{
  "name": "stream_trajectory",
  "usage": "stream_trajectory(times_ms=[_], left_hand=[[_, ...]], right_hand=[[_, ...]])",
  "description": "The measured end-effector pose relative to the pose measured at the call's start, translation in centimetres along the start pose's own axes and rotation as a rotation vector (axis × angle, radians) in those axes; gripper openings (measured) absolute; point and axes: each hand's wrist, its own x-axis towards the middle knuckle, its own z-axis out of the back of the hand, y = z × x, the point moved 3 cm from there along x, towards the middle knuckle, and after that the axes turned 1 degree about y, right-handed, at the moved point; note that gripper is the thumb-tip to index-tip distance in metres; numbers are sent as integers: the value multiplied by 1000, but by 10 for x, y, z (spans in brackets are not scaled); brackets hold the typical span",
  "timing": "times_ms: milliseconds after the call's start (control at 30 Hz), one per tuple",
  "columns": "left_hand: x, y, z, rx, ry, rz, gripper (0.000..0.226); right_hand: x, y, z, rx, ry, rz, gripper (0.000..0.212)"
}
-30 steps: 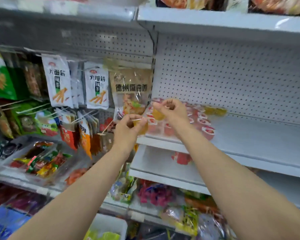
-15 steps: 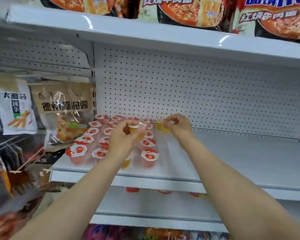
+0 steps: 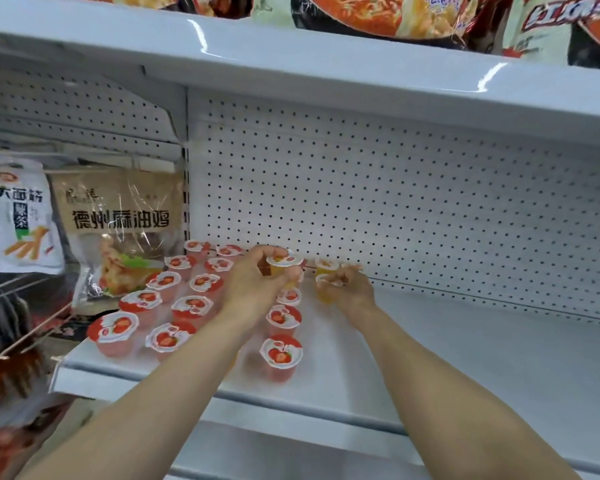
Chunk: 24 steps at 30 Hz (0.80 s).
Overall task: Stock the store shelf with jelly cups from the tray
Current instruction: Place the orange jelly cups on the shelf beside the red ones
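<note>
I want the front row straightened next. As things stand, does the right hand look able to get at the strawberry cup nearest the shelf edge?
Probably not at once: the right hand already grips an orange jelly cup near the back. The way to the front strawberry cup looks open, beside the right forearm.

Jelly cups [image 3: 192, 308] on shelf [image 3: 465, 358] left
</note>
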Motion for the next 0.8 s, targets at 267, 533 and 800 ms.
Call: stream_trajectory(times_ms=[267, 533, 800], left_hand=[[11, -9, -19, 78, 63, -39, 30], [28, -16, -50, 99, 117, 36, 77], [40, -18, -86, 214, 301, -5, 81]], right_hand=[[2, 0, -1, 50, 78, 77, 28], [-9, 37, 52, 602, 485, 82, 43], [-12, 23, 88, 704, 559, 136, 24]])
